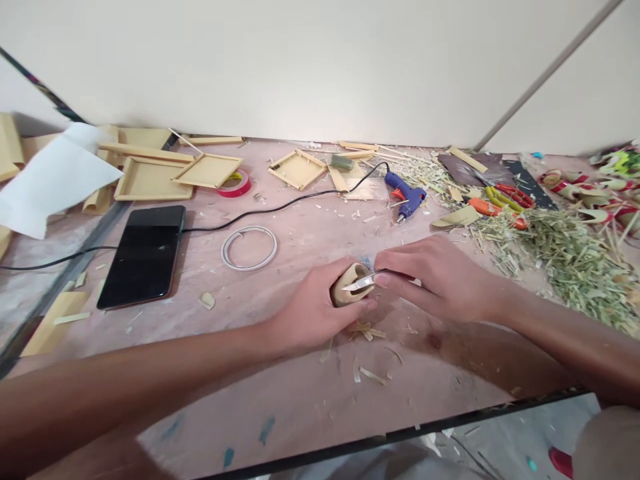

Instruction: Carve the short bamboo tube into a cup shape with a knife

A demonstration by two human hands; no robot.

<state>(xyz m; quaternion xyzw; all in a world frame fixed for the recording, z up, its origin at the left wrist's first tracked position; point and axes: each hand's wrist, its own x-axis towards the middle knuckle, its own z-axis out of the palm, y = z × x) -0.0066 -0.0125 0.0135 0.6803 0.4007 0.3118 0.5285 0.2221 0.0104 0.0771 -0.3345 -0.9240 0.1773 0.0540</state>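
Note:
My left hand [320, 300] is wrapped round a short, hollow piece of bamboo [344, 287], its open end turned up and to the right. In my right hand [430, 277] is a knife [361, 284], pinched between thumb and fingers. Its bright blade lies across the opening of the bamboo; most of the handle is hidden inside the hand. Several thin shavings [369, 330] lie on the table just below the two hands.
A blue glue gun [407, 195] lies behind my right hand, its black cable running left. A phone [145, 257], a tape ring [249, 248] and wooden frames [297, 170] stand left and behind. Shavings [570, 260] and pliers [507, 197] cover the right. The table edge [400, 437] is near.

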